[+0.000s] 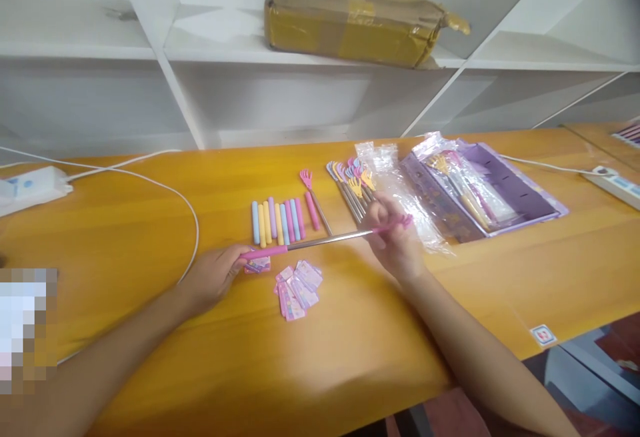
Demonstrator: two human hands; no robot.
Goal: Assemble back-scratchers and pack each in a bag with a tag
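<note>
Left fingers point(239, 259) and right fingers point(383, 206) hold one scratcher point(330, 240)

Head view: it spans above the tabletop point(350, 364), pinched left at the grip point(270, 252), right by the claw point(406, 222). Probably light, stiff, slick along the metal; the grip suits holding, sparing thin prongs.

Soft, fairly bright light is washing over the table point(150, 377), laying a pale glare across its near middle and glinting off the clear plastic bags point(415, 210), while grey shadows are filling the lower compartments of the white shelf point(80, 27). Wide-angle distortion is slanting the shelf's uprights toward the edges. Slight blur is softening the right hand point(397, 250) and the tiny print on the cards point(299, 290), and coarse pixel squares point(25, 330) are masking a patch at the left edge.
</note>
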